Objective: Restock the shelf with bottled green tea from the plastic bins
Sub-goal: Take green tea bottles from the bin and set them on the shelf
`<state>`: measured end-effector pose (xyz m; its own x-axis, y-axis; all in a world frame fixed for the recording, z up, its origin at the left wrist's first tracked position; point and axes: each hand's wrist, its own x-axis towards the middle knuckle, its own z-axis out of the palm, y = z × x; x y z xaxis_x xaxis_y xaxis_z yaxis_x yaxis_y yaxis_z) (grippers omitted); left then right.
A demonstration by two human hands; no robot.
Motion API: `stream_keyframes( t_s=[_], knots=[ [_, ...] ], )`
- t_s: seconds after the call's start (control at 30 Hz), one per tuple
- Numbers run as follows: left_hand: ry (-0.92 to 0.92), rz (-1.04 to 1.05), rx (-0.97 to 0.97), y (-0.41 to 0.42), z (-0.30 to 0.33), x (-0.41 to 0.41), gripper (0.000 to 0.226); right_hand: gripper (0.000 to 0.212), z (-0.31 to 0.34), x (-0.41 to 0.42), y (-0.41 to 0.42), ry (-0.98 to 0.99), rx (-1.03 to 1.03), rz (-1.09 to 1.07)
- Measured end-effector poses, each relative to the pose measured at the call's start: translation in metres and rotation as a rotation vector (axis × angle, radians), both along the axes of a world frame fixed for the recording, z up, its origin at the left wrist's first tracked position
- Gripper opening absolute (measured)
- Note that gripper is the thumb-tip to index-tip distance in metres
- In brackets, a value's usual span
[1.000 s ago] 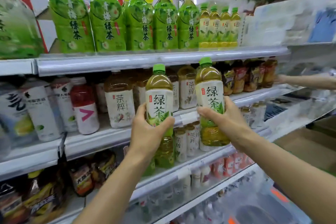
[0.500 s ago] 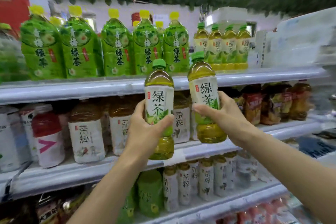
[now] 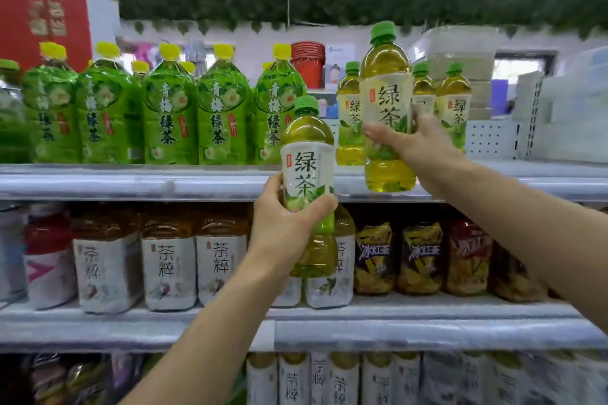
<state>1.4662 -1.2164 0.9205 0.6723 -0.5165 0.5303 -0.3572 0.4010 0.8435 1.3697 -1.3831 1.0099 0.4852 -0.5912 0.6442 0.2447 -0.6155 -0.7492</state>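
The left hand [image 3: 283, 227] wraps one upright bottle [image 3: 307, 187] labelled 绿茶, below the top shelf [image 3: 131, 182] edge. The right hand [image 3: 418, 145] grips a second 绿茶 bottle [image 3: 386, 108] held higher, before three shelved matching bottles [image 3: 455, 105].

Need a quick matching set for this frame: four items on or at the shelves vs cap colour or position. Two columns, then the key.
Things:
1. bottle in the left hand
2. bottle in the right hand
3. large green plum tea bottles
4. red bucket

States:
A. yellow caps, standing on the top shelf
B. behind the top-shelf bottles
C. raised to top-shelf height
D. held lower, in front of the shelf edge

Pairs: 1-D, 2-C, 3-A, 4-B
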Motion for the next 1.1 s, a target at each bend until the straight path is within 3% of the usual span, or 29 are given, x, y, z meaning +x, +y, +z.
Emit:
stream_keyframes(
  t_s=[0.27, 0.47, 0.7, 0.83, 0.9, 1.0, 1.03, 1.1],
  knots=[
    [0.005, 0.038, -0.017, -0.019, 0.015, 0.013, 0.044, 0.06, 0.025, 0.045, -0.043, -0.102, 0.08, 0.039],
    [-0.007, 0.048, -0.033, -0.028, 0.022, 0.027, 0.038, 0.047, 0.025, 0.083, -0.064, -0.037, 0.15, 0.137],
    [-0.026, 0.054, -0.05, -0.04, 0.026, 0.037, 0.043, 0.051, 0.017, 0.094, -0.077, 0.058, 0.15, 0.17],
    [-0.02, 0.052, -0.054, -0.048, 0.029, 0.036, 0.047, 0.06, 0.017, 0.095, -0.077, 0.136, 0.108, 0.145],
    [-0.04, 0.063, -0.053, -0.049, 0.029, 0.035, 0.048, 0.064, 0.015, 0.088, -0.066, 0.146, 0.04, 0.02],
    [-0.12, 0.085, -0.061, -0.05, 0.032, 0.034, 0.048, 0.068, 0.007, 0.065, -0.042, -0.159, -0.142, -0.235],
    [-0.154, 0.098, -0.074, -0.052, 0.034, 0.032, 0.048, 0.067, 0.003, 0.055, -0.032, -0.221, -0.191, -0.212],
    [-0.209, 0.121, -0.108, -0.061, 0.039, 0.026, 0.044, 0.069, 0.001, 0.042, -0.01, -0.136, -0.207, -0.009]
  ],
)
